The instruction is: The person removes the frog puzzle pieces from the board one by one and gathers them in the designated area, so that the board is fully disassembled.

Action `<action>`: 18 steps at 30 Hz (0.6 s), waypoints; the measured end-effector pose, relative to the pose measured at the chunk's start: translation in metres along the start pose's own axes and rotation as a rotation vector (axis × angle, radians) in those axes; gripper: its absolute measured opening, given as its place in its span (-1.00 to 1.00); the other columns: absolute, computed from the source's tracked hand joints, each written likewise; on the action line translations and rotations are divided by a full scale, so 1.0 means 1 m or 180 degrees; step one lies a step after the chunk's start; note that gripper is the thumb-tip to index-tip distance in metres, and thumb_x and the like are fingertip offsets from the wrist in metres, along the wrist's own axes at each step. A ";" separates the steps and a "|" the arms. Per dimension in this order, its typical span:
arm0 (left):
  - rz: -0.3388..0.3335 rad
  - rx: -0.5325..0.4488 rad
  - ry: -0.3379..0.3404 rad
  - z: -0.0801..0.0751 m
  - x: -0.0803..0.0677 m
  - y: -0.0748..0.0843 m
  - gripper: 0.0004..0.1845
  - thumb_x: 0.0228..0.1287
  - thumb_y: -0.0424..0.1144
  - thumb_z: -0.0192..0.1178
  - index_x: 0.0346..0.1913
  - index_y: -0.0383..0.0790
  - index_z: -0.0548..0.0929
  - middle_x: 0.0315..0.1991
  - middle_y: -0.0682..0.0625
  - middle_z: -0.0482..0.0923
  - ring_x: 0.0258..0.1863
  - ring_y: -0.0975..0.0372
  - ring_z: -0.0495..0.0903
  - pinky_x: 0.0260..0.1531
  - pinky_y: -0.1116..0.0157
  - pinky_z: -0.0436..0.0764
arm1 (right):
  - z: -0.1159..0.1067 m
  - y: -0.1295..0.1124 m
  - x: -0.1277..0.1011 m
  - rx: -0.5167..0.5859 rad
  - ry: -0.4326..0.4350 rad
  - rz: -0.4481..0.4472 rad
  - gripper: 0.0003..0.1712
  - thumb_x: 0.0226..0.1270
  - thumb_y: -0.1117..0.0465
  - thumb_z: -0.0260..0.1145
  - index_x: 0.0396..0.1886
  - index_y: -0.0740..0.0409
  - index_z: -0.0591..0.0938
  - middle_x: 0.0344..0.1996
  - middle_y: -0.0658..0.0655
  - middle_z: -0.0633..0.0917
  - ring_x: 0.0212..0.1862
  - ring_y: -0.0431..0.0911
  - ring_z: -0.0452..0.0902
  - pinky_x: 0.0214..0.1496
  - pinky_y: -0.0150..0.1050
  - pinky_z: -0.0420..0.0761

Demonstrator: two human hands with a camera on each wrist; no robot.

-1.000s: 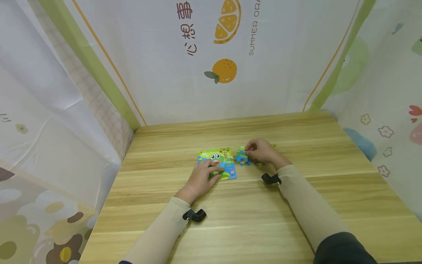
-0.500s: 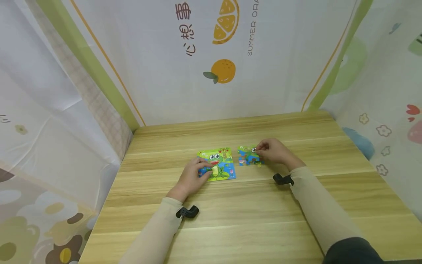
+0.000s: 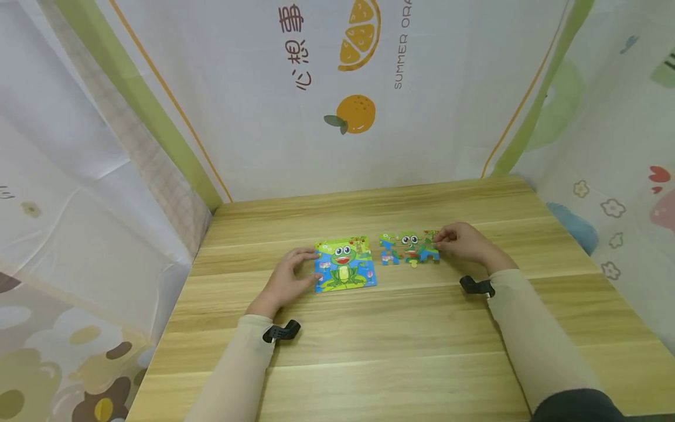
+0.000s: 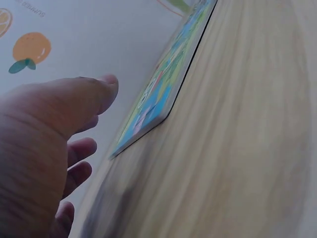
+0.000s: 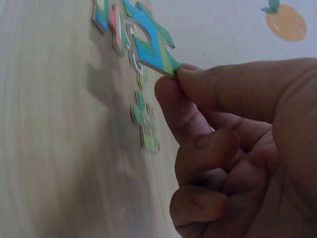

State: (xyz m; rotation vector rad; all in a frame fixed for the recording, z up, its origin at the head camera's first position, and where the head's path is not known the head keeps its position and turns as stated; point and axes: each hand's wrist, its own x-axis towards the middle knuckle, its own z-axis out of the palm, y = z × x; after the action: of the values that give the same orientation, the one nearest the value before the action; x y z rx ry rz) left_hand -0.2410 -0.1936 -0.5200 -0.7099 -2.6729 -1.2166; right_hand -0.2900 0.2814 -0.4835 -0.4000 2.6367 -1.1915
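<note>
A square frog puzzle board (image 3: 344, 274) lies flat on the table, its thick edge showing in the left wrist view. My left hand (image 3: 289, 280) is at the board's left side, fingers and thumb spread apart; the left wrist view shows nothing between them. To the right of the board lie several loose jigsaw pieces (image 3: 390, 257) with parts of a frog picture. My right hand (image 3: 464, 243) pinches a blue and green jigsaw piece (image 5: 153, 47) between thumb and index finger, raised above the table. Its other fingers are curled in the right wrist view.
The wooden table (image 3: 390, 351) extends around the pieces on all sides. A white printed curtain (image 3: 253, 129) hangs at its back edge, with more patterned cloth on both sides. Black wrist cameras (image 3: 282, 332) sit on both sleeves.
My left hand has slid left off the board, uncovering the frog picture. My right hand has moved right across the loose pieces, and more of them now show.
</note>
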 end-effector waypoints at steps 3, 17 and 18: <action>-0.0081 0.0012 -0.0013 -0.003 -0.001 -0.001 -0.43 0.12 -0.02 0.42 0.19 -0.09 0.57 0.29 0.08 0.37 0.32 0.13 0.27 0.28 -0.04 0.28 | -0.005 0.006 -0.003 0.0020 -0.0041 -0.0005 -0.81 0.34 0.14 0.32 -0.16 0.15 0.67 -0.26 0.10 0.67 -0.18 -0.01 0.55 -0.15 -0.16 0.58; -0.0040 0.0046 -0.0255 -0.003 -0.003 -0.006 -0.35 0.05 0.01 0.46 0.23 -0.10 0.55 0.34 0.04 0.33 0.36 0.16 0.20 0.33 -0.01 0.20 | -0.007 0.004 -0.016 -0.0042 -0.0122 0.0171 -0.81 0.35 0.20 0.30 -0.15 0.23 0.65 -0.25 0.12 0.67 -0.15 0.01 0.52 -0.05 -0.11 0.49; -0.0041 0.0067 -0.0258 -0.003 -0.004 -0.006 -0.34 0.04 0.01 0.46 0.23 -0.09 0.55 0.34 0.04 0.33 0.36 0.17 0.20 0.33 0.01 0.20 | -0.006 0.004 -0.016 -0.0050 -0.0123 0.0160 -0.81 0.35 0.20 0.30 -0.15 0.24 0.65 -0.25 0.12 0.67 -0.14 0.01 0.52 -0.05 -0.09 0.49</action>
State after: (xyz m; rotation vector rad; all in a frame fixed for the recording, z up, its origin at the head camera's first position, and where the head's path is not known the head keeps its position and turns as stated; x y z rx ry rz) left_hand -0.2409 -0.2004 -0.5237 -0.7558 -2.7553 -1.1855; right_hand -0.2774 0.2933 -0.4811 -0.3535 2.6089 -1.1370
